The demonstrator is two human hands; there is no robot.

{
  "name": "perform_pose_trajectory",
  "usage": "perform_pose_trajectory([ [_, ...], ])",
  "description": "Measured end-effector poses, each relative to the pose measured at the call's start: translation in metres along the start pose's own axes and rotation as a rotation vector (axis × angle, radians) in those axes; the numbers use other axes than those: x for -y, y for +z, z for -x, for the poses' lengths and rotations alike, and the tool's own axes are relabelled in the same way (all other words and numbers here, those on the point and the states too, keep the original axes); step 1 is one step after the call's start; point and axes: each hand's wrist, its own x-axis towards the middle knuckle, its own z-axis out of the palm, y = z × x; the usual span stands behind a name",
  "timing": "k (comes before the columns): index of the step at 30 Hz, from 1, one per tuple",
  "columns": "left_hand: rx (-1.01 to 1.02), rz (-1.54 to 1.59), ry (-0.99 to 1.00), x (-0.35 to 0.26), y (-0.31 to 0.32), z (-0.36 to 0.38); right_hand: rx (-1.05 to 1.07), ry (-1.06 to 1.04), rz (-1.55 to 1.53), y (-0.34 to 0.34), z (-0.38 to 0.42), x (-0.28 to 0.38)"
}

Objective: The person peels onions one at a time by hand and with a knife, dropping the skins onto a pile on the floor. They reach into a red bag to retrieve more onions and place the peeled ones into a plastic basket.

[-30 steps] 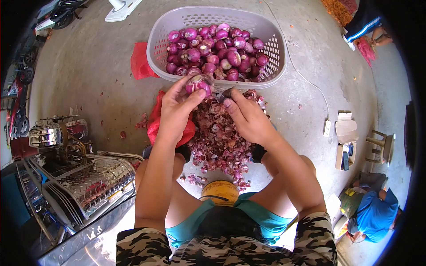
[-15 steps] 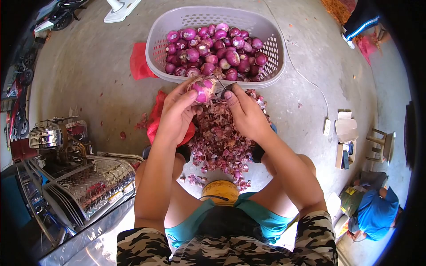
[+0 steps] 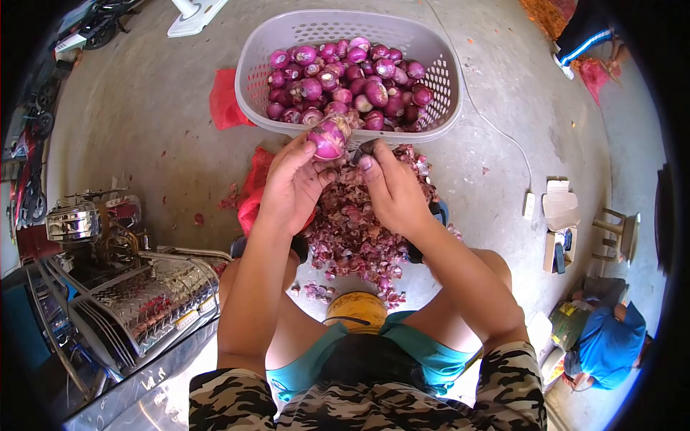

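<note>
My left hand (image 3: 291, 176) is closed around a red onion (image 3: 330, 138), purple with pale, papery skin at its top. It is raised just in front of the basket's near rim. In my right hand (image 3: 394, 183), just to the right of the onion, is a small dark-handled knife (image 3: 365, 149); its blade is hard to make out now. Below both hands a heap of onion skins (image 3: 359, 237) covers the floor between my feet. Beyond them a grey perforated basket (image 3: 248, 93) holds many red onions (image 3: 374, 93).
A red mesh bag (image 3: 253, 190) lies left of the skins, with another red piece (image 3: 225, 100) by the basket. A yellow container (image 3: 356, 310) is between my legs. A chromed metal vehicle part (image 3: 165, 302) stands left. At right are a power strip (image 3: 529, 206), an open box (image 3: 560, 215) and a person in blue (image 3: 611, 345).
The onion has turned in my left hand, showing more of its purple side. My right hand has rotated slightly, and the thin blade seen before is no longer distinct.
</note>
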Motion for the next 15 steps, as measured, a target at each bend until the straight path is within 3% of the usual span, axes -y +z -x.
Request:
perform_pose_trajectory([
  [4, 0.015, 0.003, 0.019, 0.002, 0.0, 0.001, -0.166, -0.026, -0.013, 0.002, -0.005, -0.005],
  [7, -0.033, 0.001, 0.024, 0.003, 0.001, -0.001, 0.034, -0.073, -0.086, -0.002, 0.001, 0.003],
  [15, 0.041, 0.045, 0.035, 0.003, 0.004, 0.002, -0.084, 0.055, 0.074, 0.007, -0.004, -0.006],
])
